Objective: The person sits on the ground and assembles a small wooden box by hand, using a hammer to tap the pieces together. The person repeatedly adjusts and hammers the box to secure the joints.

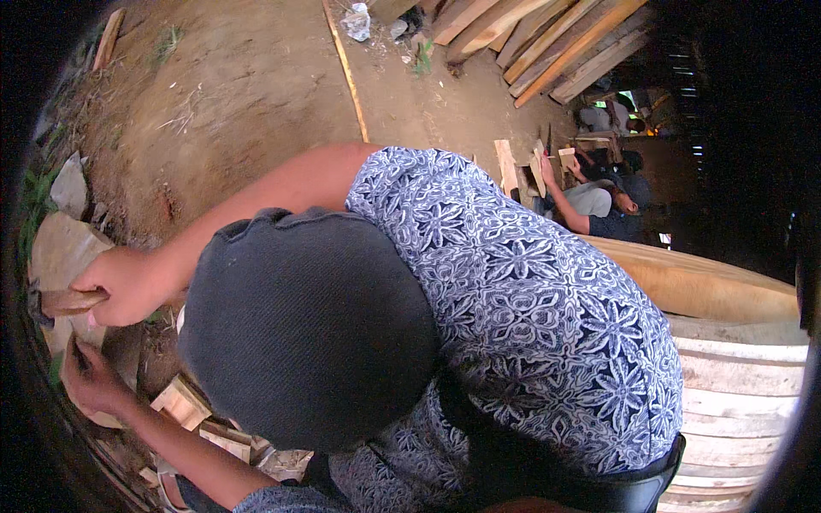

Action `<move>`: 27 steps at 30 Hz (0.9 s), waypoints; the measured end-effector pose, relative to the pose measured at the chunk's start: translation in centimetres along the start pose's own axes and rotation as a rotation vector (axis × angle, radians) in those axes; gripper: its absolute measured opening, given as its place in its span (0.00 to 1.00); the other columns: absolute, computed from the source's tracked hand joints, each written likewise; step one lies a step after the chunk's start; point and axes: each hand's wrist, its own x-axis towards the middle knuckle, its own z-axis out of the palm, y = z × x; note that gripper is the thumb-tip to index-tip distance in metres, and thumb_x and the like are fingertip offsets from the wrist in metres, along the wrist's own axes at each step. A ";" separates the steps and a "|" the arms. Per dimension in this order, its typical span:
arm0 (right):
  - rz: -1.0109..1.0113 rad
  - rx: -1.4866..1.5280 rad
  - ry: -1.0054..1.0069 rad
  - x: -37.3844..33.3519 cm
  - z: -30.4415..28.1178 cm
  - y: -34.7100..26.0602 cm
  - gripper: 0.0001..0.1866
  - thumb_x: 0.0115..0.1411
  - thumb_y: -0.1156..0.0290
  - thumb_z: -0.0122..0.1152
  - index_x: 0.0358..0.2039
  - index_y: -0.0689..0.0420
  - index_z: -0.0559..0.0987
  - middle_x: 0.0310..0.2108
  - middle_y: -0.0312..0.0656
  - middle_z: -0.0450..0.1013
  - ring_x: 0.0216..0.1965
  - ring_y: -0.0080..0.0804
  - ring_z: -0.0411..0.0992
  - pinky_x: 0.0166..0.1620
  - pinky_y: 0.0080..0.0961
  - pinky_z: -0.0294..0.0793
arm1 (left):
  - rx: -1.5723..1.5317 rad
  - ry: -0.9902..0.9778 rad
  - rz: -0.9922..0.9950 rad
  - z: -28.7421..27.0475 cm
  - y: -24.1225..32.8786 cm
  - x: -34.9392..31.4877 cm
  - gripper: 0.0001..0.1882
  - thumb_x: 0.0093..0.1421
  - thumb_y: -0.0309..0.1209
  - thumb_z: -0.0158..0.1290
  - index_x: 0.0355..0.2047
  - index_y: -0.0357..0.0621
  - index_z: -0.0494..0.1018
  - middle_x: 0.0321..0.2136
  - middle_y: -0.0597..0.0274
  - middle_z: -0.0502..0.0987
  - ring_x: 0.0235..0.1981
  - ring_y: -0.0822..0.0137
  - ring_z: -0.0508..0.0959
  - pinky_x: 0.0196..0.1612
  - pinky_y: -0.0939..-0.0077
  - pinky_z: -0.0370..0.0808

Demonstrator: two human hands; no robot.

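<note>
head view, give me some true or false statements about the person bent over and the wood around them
1. The bent-over person wears a dark cap. True.
2. Their upper hand in the picture grips a wooden handle. True.
3. The long planks lie at the lower left. False: they are stacked at the top right.
4. The ground is tiled. False: it is bare earth.
5. Nobody else is in view. False: another person sits at the right.
</note>
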 end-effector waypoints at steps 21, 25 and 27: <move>0.270 -0.064 -0.156 0.3 -2.5 0.3 0.28 0.67 0.60 0.59 0.65 0.55 0.66 0.27 0.29 0.68 0.19 0.14 0.61 0.21 0.15 0.61 | -0.076 0.202 -0.214 -3.6 6.0 -1.6 0.17 0.54 0.39 0.59 0.43 0.49 0.78 0.39 0.66 0.78 0.39 0.60 0.76 0.42 0.63 0.75; 0.241 -0.094 -0.134 1.3 -2.7 1.5 0.29 0.66 0.62 0.59 0.63 0.61 0.67 0.42 0.38 0.73 0.38 0.21 0.68 0.42 0.21 0.67 | -0.029 0.216 -0.190 -3.3 6.7 -1.1 0.17 0.52 0.41 0.61 0.40 0.49 0.79 0.38 0.67 0.78 0.38 0.63 0.76 0.39 0.67 0.76; 0.224 -0.115 -0.132 1.8 -2.4 1.8 0.29 0.65 0.63 0.60 0.62 0.64 0.68 0.50 0.43 0.75 0.48 0.26 0.72 0.53 0.24 0.70 | -0.002 0.211 -0.194 -2.3 6.3 -1.2 0.17 0.52 0.41 0.61 0.39 0.49 0.79 0.38 0.68 0.78 0.37 0.63 0.76 0.39 0.67 0.76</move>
